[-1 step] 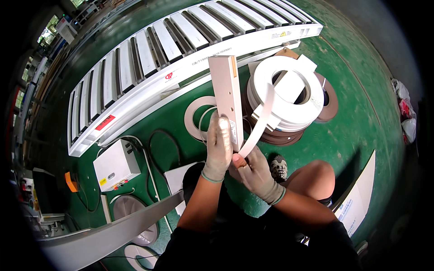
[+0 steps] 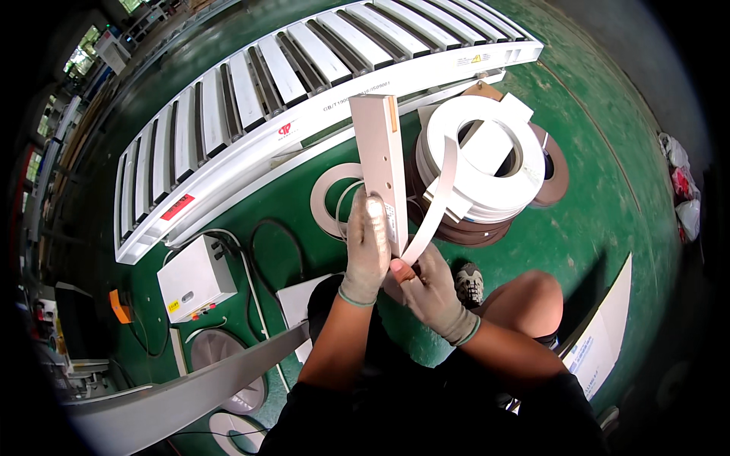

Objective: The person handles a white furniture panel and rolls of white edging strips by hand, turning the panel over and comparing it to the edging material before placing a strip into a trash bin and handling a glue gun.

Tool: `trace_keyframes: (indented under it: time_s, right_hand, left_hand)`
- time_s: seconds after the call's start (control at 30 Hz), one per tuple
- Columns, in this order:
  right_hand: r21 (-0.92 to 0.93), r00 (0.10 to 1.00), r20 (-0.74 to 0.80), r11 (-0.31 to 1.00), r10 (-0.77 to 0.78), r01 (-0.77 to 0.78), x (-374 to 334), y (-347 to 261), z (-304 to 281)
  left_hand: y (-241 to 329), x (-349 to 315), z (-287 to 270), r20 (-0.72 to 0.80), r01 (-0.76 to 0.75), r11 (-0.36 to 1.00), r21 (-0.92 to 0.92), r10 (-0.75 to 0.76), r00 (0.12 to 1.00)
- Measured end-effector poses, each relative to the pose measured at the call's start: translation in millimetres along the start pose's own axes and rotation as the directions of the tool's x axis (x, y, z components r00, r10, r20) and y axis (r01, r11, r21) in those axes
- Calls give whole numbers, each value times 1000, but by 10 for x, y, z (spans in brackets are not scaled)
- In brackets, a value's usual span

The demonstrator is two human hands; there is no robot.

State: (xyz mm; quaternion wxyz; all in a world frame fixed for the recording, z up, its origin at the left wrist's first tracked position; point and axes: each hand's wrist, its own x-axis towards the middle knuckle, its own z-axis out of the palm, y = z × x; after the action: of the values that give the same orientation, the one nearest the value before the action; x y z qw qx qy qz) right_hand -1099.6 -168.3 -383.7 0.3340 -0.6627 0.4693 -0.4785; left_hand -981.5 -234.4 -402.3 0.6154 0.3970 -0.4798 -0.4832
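Upright in front of me stands a narrow pale board (image 2: 372,144) with small round holes and a label on its side face. My left hand (image 2: 366,258), in a thin light glove, is closed round its lower part, thumb lying up along the board. A pale strip of edge banding (image 2: 438,205) curves up and away from the board's lower end. My right hand (image 2: 433,296), also gloved but with a bare thumb tip, pinches the strip's low end beside the board's bottom corner. Its other fingers are partly hidden behind the strip and board.
Beyond the board runs a white roller conveyor (image 2: 304,125). White banding rolls (image 2: 525,144) sit stacked on brown rolls (image 2: 479,234) at right; a flat roll (image 2: 323,199) lies on the green floor. Left are a white control box (image 2: 196,280) and cables; cardboard (image 2: 604,327) leans at right.
The free upper end of the banding strip has tipped slightly to the left. Both hands and the board look the same.
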Motion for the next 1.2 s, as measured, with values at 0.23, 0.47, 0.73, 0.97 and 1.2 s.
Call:
trace_keyframes:
  time_s: [0.23,0.47,0.73,0.97,1.2]
  right_hand:
    - [621,987,71,768,146,-158,157,-159,-208]
    - [420,973,228,904,-17,-83,40,-116,-190]
    - [245,963,270,966,14,-82,130,-114,-153]
    - [115,957,285,993,-54,22,122,-48,-168]
    - [-53,866,335,910,-371,411,190,-82,-147]
  left_hand:
    - [13,81,-184,150,151,988,-22,-146,978]
    - [32,54,-62,279,280,954,-111,-240,930]
    - [83,7,-202,377,259,955,-145,-189,907]
    - [410,8,-83,394,38,998,-42,-19,919]
    - [318,21,-146,436,232,925,-300,-84,896]
